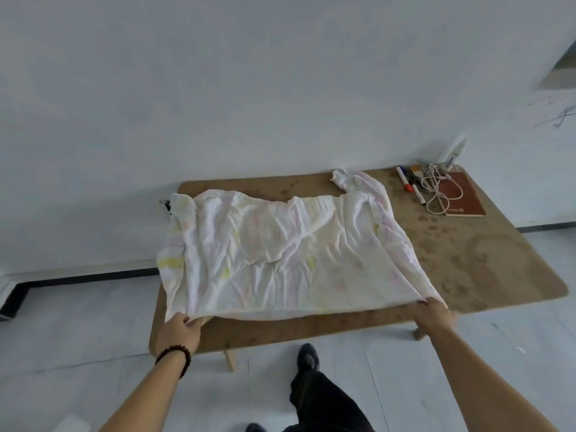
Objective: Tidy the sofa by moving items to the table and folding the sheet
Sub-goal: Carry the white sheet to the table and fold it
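A crumpled white sheet with faint yellow and pink marks lies spread over the left and middle of a low brown table. My left hand grips the sheet's near left corner at the table's front edge. My right hand grips the near right corner. The near edge is stretched between both hands. The sheet's far right corner is bunched up near the table's back edge.
At the table's far right corner lie a red-brown notebook, a white cable, several markers and a white tube. A white wall stands behind the table. My dark-trousered leg and shoe are on the pale floor.
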Action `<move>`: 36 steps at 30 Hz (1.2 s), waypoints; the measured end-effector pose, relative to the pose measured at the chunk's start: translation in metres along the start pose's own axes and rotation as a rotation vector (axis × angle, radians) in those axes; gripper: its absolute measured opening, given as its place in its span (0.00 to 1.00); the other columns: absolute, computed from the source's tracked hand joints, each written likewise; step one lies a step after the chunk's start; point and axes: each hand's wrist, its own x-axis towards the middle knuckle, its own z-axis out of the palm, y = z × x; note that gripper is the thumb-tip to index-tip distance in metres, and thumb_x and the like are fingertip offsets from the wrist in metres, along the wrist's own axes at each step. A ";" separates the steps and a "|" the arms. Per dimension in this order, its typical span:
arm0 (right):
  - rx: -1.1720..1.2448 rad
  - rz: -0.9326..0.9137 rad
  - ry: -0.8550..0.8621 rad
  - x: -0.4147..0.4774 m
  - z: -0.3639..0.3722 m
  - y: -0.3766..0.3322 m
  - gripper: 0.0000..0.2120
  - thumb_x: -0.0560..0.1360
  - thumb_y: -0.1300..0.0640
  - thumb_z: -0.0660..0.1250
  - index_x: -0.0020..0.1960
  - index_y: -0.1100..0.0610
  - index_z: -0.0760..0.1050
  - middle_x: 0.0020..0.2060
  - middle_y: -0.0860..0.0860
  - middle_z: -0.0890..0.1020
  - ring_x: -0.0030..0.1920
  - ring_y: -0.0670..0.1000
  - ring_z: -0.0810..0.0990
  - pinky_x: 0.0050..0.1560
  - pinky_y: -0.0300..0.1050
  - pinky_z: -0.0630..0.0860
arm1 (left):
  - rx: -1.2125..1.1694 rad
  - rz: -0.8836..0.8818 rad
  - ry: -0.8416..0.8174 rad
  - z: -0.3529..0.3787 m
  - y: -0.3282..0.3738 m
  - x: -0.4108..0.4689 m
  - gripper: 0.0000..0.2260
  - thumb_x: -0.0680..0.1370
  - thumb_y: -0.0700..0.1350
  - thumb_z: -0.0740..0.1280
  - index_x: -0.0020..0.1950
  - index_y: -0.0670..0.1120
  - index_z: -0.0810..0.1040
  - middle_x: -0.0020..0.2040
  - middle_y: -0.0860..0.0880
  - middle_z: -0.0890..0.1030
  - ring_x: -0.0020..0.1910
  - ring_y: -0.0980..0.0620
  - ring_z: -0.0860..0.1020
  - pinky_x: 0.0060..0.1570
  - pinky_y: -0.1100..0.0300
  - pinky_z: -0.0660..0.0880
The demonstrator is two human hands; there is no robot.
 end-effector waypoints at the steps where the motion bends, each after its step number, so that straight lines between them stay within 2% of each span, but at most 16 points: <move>1: 0.015 0.009 0.004 0.013 0.003 0.004 0.27 0.67 0.44 0.51 0.57 0.55 0.77 0.46 0.61 0.84 0.56 0.61 0.75 0.63 0.53 0.70 | -0.038 -0.037 -0.011 0.002 0.000 0.004 0.14 0.80 0.52 0.61 0.47 0.42 0.75 0.43 0.44 0.78 0.38 0.47 0.75 0.33 0.57 0.66; 4: 0.035 0.018 0.012 0.010 -0.006 -0.022 0.26 0.74 0.48 0.52 0.63 0.60 0.76 0.55 0.64 0.81 0.59 0.63 0.75 0.62 0.53 0.72 | -0.104 -0.060 -0.065 0.009 0.009 0.020 0.16 0.81 0.52 0.57 0.58 0.41 0.75 0.53 0.41 0.79 0.48 0.42 0.76 0.42 0.55 0.69; 7: 0.103 0.027 0.027 0.022 -0.016 -0.063 0.23 0.80 0.51 0.52 0.68 0.62 0.72 0.62 0.65 0.76 0.64 0.66 0.71 0.65 0.56 0.68 | -0.153 -0.126 -0.034 0.008 0.028 0.043 0.16 0.81 0.51 0.54 0.57 0.42 0.75 0.56 0.38 0.78 0.50 0.41 0.76 0.52 0.51 0.74; 10: 0.231 0.022 -0.037 0.045 -0.031 -0.099 0.21 0.80 0.51 0.52 0.67 0.62 0.70 0.56 0.63 0.78 0.58 0.65 0.75 0.61 0.57 0.74 | -0.299 -0.270 -0.015 -0.003 0.058 0.071 0.19 0.82 0.51 0.52 0.66 0.42 0.72 0.61 0.39 0.75 0.53 0.39 0.76 0.52 0.47 0.77; 12: 0.458 0.060 -0.114 0.062 -0.042 -0.125 0.18 0.80 0.52 0.56 0.61 0.63 0.73 0.46 0.59 0.79 0.48 0.64 0.81 0.53 0.58 0.80 | -0.563 -0.410 -0.041 -0.009 0.086 0.090 0.19 0.83 0.51 0.51 0.68 0.44 0.68 0.63 0.42 0.72 0.57 0.38 0.75 0.49 0.46 0.79; 15: 0.674 0.051 -0.174 0.094 -0.067 -0.177 0.13 0.80 0.55 0.58 0.58 0.62 0.73 0.43 0.57 0.78 0.44 0.61 0.83 0.39 0.49 0.81 | -0.840 -0.452 -0.014 -0.029 0.133 0.127 0.17 0.83 0.51 0.51 0.68 0.46 0.67 0.62 0.48 0.68 0.59 0.40 0.72 0.55 0.44 0.76; 17: 0.703 -0.030 -0.173 0.119 -0.094 -0.219 0.11 0.80 0.57 0.59 0.59 0.60 0.73 0.47 0.58 0.78 0.43 0.58 0.81 0.38 0.49 0.80 | -0.758 -0.369 0.099 -0.054 0.168 0.156 0.22 0.82 0.53 0.52 0.71 0.43 0.66 0.67 0.45 0.70 0.61 0.40 0.71 0.55 0.45 0.75; 20: 0.721 -0.229 -0.014 0.160 -0.151 -0.292 0.20 0.75 0.52 0.59 0.62 0.63 0.73 0.54 0.60 0.78 0.49 0.60 0.80 0.47 0.54 0.81 | -0.469 -0.170 0.311 -0.113 0.228 0.189 0.26 0.82 0.54 0.50 0.74 0.38 0.61 0.73 0.36 0.63 0.68 0.37 0.68 0.65 0.46 0.66; 22: 0.707 -0.372 0.136 0.176 -0.203 -0.342 0.22 0.71 0.49 0.59 0.58 0.62 0.76 0.47 0.58 0.79 0.48 0.60 0.80 0.44 0.49 0.75 | -0.466 -0.019 0.382 -0.164 0.278 0.199 0.25 0.83 0.54 0.50 0.74 0.39 0.60 0.75 0.39 0.59 0.71 0.40 0.65 0.69 0.49 0.62; 24: 0.795 -0.457 0.244 0.175 -0.262 -0.391 0.20 0.68 0.46 0.59 0.54 0.56 0.76 0.45 0.55 0.78 0.48 0.58 0.80 0.41 0.47 0.70 | -0.490 0.142 0.467 -0.217 0.324 0.199 0.20 0.83 0.54 0.49 0.69 0.43 0.63 0.74 0.41 0.59 0.70 0.43 0.65 0.68 0.52 0.61; 26: 0.888 -0.537 0.321 0.148 -0.329 -0.433 0.14 0.71 0.47 0.59 0.54 0.51 0.73 0.47 0.52 0.77 0.46 0.53 0.76 0.38 0.44 0.70 | -0.501 0.307 0.563 -0.273 0.362 0.195 0.14 0.84 0.53 0.49 0.65 0.51 0.65 0.72 0.45 0.59 0.69 0.48 0.63 0.71 0.56 0.56; 27: 0.917 -0.577 0.368 0.132 -0.362 -0.450 0.13 0.72 0.47 0.58 0.54 0.50 0.73 0.48 0.51 0.76 0.46 0.51 0.75 0.36 0.42 0.69 | -0.509 0.362 0.596 -0.302 0.378 0.192 0.14 0.84 0.53 0.48 0.67 0.52 0.64 0.72 0.46 0.57 0.70 0.50 0.61 0.72 0.58 0.53; 30: 1.021 -0.735 0.506 0.078 -0.456 -0.482 0.07 0.75 0.50 0.58 0.53 0.48 0.68 0.49 0.49 0.73 0.47 0.49 0.71 0.33 0.38 0.67 | -0.527 0.512 0.726 -0.394 0.423 0.180 0.27 0.82 0.56 0.49 0.74 0.39 0.60 0.75 0.42 0.59 0.73 0.47 0.61 0.74 0.59 0.52; 32: 1.090 -0.834 0.622 0.045 -0.512 -0.492 0.04 0.78 0.53 0.57 0.53 0.48 0.65 0.51 0.47 0.72 0.49 0.47 0.70 0.33 0.30 0.67 | -0.575 0.620 0.827 -0.451 0.450 0.162 0.29 0.80 0.58 0.49 0.69 0.35 0.64 0.71 0.41 0.64 0.70 0.45 0.65 0.75 0.50 0.56; 33: 1.139 -0.870 0.692 0.028 -0.536 -0.494 0.03 0.78 0.53 0.57 0.52 0.48 0.65 0.51 0.46 0.72 0.49 0.46 0.70 0.33 0.25 0.65 | -0.588 0.652 0.865 -0.477 0.461 0.151 0.27 0.80 0.58 0.49 0.66 0.37 0.65 0.70 0.42 0.64 0.70 0.46 0.65 0.75 0.51 0.55; 36: 1.278 -0.973 0.853 -0.022 -0.587 -0.488 0.03 0.73 0.51 0.57 0.47 0.47 0.66 0.47 0.43 0.73 0.47 0.43 0.70 0.43 0.27 0.69 | -0.661 0.780 1.064 -0.539 0.484 0.115 0.24 0.78 0.59 0.46 0.64 0.44 0.65 0.68 0.46 0.64 0.69 0.49 0.64 0.73 0.64 0.53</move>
